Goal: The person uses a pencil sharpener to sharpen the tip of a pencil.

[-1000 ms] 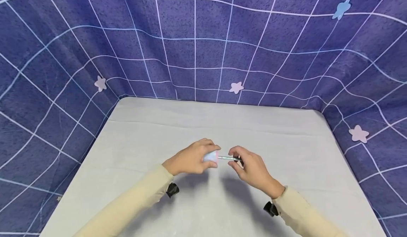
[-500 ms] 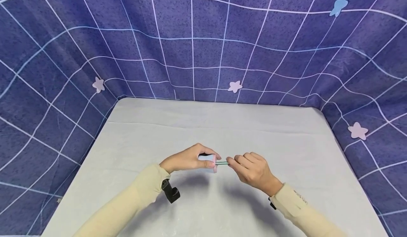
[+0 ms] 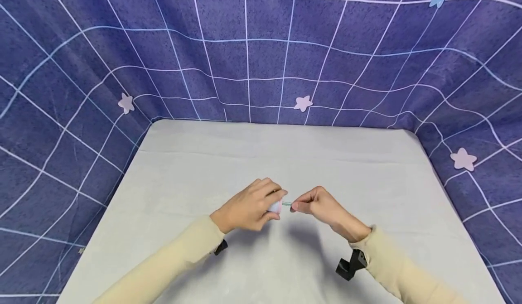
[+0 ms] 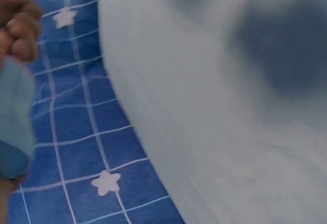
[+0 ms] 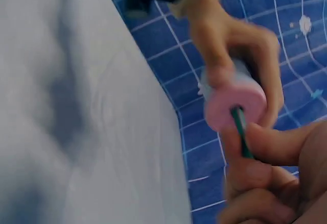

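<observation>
Just below the frame's centre, the left hand [image 3: 253,205] grips a pale blue cylinder [image 3: 275,207] between thumb and fingers, pink end facing right; the right hand [image 3: 324,207] pinches a green stick [image 3: 287,204], whose far end sits in the cylinder's hole.

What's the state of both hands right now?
Left hand: closed, holding the pale-blue and pink cylinder.
Right hand: closed, pinching the green stick.
</observation>
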Available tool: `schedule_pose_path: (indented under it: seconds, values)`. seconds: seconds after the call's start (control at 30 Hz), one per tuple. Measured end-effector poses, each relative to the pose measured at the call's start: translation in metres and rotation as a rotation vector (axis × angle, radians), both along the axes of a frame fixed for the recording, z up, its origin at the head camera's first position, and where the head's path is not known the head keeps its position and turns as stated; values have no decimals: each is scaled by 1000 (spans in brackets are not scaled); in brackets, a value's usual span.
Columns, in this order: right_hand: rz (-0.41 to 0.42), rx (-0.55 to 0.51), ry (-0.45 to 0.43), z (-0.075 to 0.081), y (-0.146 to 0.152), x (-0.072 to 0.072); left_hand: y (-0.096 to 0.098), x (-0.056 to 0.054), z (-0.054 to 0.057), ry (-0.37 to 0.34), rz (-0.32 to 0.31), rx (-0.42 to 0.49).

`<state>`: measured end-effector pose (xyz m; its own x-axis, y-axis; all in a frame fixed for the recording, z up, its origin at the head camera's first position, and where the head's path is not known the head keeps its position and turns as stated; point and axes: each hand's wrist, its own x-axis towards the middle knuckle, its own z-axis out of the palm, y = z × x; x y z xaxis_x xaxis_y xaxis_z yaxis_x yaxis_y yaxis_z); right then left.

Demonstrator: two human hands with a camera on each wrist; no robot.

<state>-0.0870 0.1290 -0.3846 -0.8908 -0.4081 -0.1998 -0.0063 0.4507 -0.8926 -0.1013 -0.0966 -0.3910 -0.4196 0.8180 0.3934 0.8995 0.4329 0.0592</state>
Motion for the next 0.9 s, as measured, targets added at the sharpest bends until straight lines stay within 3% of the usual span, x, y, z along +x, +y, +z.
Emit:
schedule_pose_path:
  seconds: [0.07,0.13,0.17,0.3,0.4,0.47,0.6,0.77,0.83,0.9]
  values:
    - [20,-9,-165,2,2,-4,1,0,-6,128,-21,-11]
    - [47,-4,-190,0,4,-7,1,0,-10,178,-26,0]
    - [56,-2,-161,-2,4,-8,2,-1,-11,171,-20,5]
    - [72,100,174,-12,3,-6,1,-5,-13,46,19,13]
    - [47,215,474,-19,2,-2,-2,-9,-13,-119,68,33]
    - [23,240,627,-23,2,0,-4,-10,-12,-229,94,58]
    - [-19,228,856,-30,4,1,-5,-13,-3,-412,112,81]
    - [34,276,1243,-35,7,-6,-6,-19,10,-648,115,101]
    - [41,269,1343,-37,8,-7,-6,-22,13,-733,103,110]
    - [41,233,1365,-39,8,-8,-5,-23,13,-783,97,117]
